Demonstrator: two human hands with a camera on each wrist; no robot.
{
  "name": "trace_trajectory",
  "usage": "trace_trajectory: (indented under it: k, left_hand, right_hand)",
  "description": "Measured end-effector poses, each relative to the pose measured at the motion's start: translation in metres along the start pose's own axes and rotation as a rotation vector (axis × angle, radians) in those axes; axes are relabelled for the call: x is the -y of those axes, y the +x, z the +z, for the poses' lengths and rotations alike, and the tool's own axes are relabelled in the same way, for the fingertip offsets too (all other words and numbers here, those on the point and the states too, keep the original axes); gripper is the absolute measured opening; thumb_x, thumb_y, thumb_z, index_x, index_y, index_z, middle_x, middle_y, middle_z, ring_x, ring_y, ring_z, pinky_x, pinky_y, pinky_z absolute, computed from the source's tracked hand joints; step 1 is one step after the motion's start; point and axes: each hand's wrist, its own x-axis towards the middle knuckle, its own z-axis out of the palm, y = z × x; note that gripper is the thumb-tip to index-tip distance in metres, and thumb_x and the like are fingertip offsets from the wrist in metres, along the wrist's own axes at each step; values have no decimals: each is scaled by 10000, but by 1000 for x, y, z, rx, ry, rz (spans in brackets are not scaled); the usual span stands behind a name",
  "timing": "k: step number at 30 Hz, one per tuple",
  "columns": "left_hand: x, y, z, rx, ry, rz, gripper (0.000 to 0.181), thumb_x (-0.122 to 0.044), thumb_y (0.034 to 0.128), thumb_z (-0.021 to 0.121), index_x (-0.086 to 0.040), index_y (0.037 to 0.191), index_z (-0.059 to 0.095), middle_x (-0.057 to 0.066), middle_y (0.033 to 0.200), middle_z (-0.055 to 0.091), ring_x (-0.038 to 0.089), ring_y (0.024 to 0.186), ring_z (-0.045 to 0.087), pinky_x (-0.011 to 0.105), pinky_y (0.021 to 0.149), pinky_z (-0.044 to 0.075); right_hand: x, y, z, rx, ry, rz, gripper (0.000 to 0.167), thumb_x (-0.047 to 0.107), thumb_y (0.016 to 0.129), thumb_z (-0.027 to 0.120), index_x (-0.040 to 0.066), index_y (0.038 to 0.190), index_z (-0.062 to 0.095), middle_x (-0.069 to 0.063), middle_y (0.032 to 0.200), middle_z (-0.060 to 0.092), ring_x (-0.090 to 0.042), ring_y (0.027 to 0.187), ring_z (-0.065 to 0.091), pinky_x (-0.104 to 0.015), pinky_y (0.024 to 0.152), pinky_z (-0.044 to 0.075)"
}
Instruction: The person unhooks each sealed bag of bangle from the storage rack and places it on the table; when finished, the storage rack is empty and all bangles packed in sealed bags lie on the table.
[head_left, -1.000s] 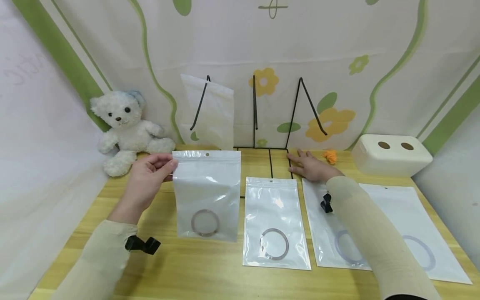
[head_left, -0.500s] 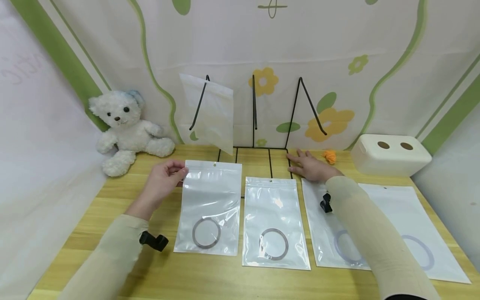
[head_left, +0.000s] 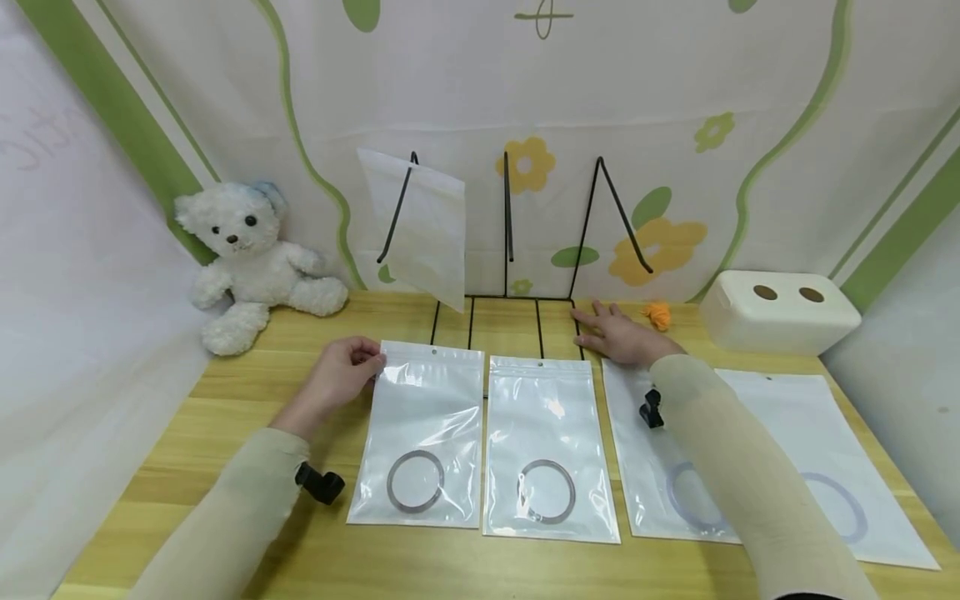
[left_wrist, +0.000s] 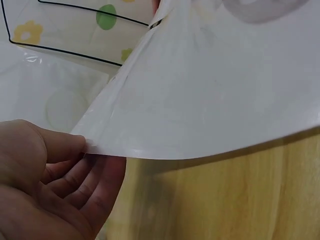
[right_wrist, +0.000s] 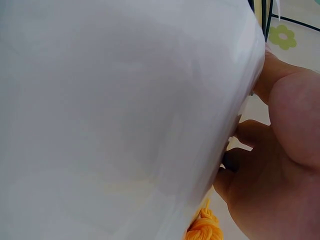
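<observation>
In the head view my left hand (head_left: pixel 347 372) pinches the upper left corner of a clear-front zip bag (head_left: pixel 427 400) with a ring-shaped bangle (head_left: pixel 416 482) inside. This bag lies on the table beside a second bagged bangle (head_left: pixel 547 492). The left wrist view shows thumb and fingers on the corner of a white bag (left_wrist: pixel 210 90). My right hand (head_left: pixel 626 335) rests with spread fingers on the right side of the black wire rack's base (head_left: pixel 577 329). A white bag (right_wrist: pixel 115 110) fills much of the right wrist view and hides part of that hand.
One white bag (head_left: pixel 431 225) hangs on the rack's left arm; the middle arm (head_left: pixel 509 208) and right arm (head_left: pixel 625 215) stand beside it. Two more bags lie under and beyond my right sleeve (head_left: pixel 735 458). A teddy bear (head_left: pixel 258 267), orange yarn (head_left: pixel 657 315) and white box (head_left: pixel 780 321) sit behind.
My left hand has brought its bag down and slightly right, from raised to lying on the table beside the other bag. My right hand has stayed on the rack base.
</observation>
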Motion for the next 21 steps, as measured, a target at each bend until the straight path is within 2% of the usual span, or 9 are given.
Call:
trace_trajectory:
  k: [6, 14, 21]
  left_hand:
    - [5, 2, 2, 16, 79, -1, 225, -126, 1103, 618, 53, 1228, 672, 177, 1070, 689, 238, 901, 660, 274, 732, 551]
    - [11, 8, 6, -1, 190, 20, 198, -107, 1077, 656, 52, 1185, 706, 176, 1034, 716, 229, 864, 657, 278, 717, 535]
    - [9, 12, 6, 1, 213, 9, 216, -108, 1066, 673, 47, 1209, 721, 182, 1070, 739, 230, 882, 678, 274, 721, 543]
  right_hand:
    - [2, 1, -1, 3, -8, -7, 690, 439, 1160, 487, 177, 1742, 223, -307, 1787, -39, -621, 1613, -94, -815, 1258, 52]
    - [2, 1, -1, -5, -7, -17, 691, 445, 1158, 492, 179, 1740, 231, -309, 1787, -27, -620, 1614, -85, -812, 1262, 57]
    - [1, -1, 0, -9, 3, -15, 693, 452, 1156, 493, 179, 1740, 236, -307, 1788, -29, -621, 1613, -85, -818, 1257, 55]
